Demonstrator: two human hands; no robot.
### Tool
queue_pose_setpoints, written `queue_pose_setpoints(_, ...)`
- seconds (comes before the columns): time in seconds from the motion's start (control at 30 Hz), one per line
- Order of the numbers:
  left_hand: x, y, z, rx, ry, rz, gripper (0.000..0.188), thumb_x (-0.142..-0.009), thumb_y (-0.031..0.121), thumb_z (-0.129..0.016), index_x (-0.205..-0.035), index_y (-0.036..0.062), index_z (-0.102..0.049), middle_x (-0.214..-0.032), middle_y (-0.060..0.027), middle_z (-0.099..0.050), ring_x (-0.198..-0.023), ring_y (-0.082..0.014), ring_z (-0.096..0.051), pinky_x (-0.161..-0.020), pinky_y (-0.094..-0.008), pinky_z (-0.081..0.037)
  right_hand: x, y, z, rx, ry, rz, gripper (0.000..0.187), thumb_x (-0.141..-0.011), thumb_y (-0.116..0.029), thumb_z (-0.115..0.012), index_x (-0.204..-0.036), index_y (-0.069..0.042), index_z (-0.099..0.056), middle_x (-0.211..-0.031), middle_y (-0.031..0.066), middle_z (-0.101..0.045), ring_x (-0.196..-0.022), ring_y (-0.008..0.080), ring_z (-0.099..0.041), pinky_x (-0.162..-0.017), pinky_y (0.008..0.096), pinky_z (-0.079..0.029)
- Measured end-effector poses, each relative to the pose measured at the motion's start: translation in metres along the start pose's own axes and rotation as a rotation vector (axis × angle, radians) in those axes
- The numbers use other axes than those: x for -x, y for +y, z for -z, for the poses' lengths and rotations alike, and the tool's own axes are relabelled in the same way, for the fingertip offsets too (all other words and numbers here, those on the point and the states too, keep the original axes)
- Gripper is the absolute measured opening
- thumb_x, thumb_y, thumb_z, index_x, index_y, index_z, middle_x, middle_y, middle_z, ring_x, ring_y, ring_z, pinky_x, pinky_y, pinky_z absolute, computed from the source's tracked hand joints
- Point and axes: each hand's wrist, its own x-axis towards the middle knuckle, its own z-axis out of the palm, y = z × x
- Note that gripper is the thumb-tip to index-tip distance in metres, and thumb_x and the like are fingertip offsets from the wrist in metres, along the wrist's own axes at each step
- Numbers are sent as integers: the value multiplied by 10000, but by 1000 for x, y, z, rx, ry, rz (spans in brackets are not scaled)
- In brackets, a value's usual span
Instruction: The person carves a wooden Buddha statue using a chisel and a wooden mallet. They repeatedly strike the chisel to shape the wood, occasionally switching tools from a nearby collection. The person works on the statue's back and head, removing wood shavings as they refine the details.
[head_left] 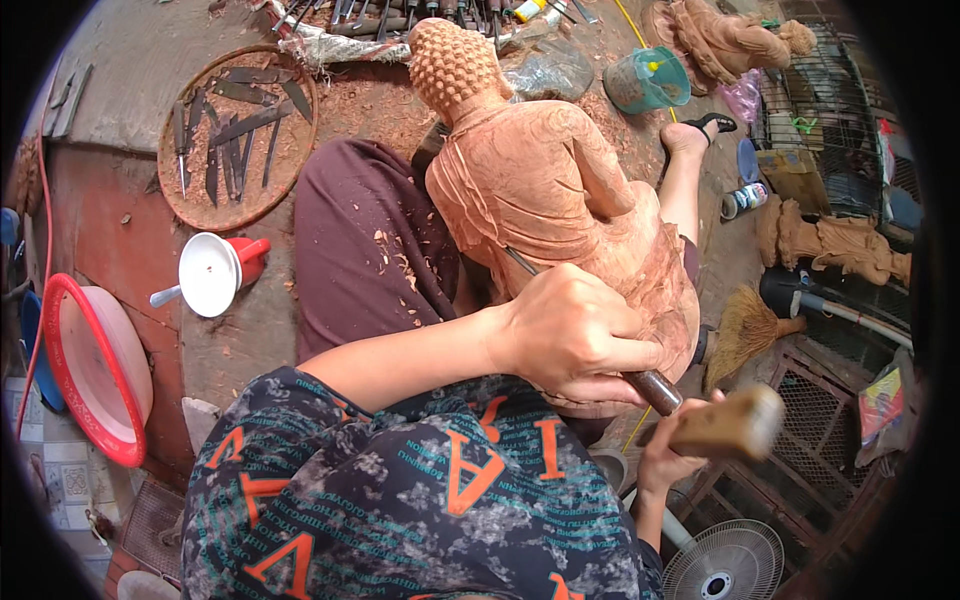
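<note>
A carved wooden seated figure (535,190) with a knobbed head leans across my lap, its back toward me. My left hand (575,335) is closed around a chisel; the dark wooden chisel handle (656,391) sticks out on the right of the fist. At the other end the chisel blade (520,261) lies against the figure's lower back; its very tip is hard to make out. Just right of the handle end, my right hand (665,452) grips a wooden mallet (722,425), whose head is blurred by motion. Wood chips lie on my trousers (365,250).
A round woven tray (170,120) of blades stands at upper left, above a red mug with a white lid (210,275). A red-rimmed basin (75,350) is far left. At right are a teal bucket (640,82), a straw broom (745,335) and a fan (725,565).
</note>
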Motion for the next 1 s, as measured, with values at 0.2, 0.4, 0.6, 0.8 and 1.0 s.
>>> queue_pose_setpoints(0.2, 1, 10, 8, -99, -51, 6, 308, -766, 432, -689, -844, 140, -629, -623, -9, -487, -534, -198, -571, -467, -343, -450, 11, -4, 1, 143, -134, 100, 472, -840, 21, -625, -1250, 24, -391, -907, 92, -538, -821, 212, -549, -824, 347, -441)
queue_pose_setpoints(0.4, -2, 37, -5, -129, -52, 122, 397, -738, 407, -711, -1001, 113, -670, -648, 7, -487, -541, -158, -555, -481, -295, -432, 37, 4, 7, 181, -153, 4, 359, -880, -19, -630, -1188, 66, -468, -1050, 139, -574, -991, 228, -575, -894, 369, -460)
queue_pose_setpoints(0.6, -22, 37, -24, -93, -1, 140, 392, -744, 376, -711, -1044, 130, -657, -677, 0, -491, -573, -176, -558, -513, -310, -450, 34, 0, 4, -169, -4, -331, 352, -877, -68, -689, -1164, 60, -532, -1064, 98, -603, -983, 185, -588, -883, 330, -468)
queue_pose_setpoints(0.8, -21, 19, -17, -67, 28, 50, 350, -702, 377, -735, -939, 138, -636, -655, -14, -503, -572, -206, -577, -512, -344, -459, 5, -19, 9, -195, -6, -283, 570, -864, -9, -652, -1349, 30, -355, -969, 77, -549, -916, 163, -524, -880, 308, -427)
queue_pose_setpoints(1.0, -11, 7, -7, -94, 29, 78, 347, -690, 392, -749, -920, 154, -644, -649, -16, -522, -576, -219, -601, -504, -355, -468, -1, -30, 8, -331, 90, -360, 536, -863, 1, -626, -1329, 15, -363, -925, 67, -523, -867, 155, -503, -837, 284, -400)
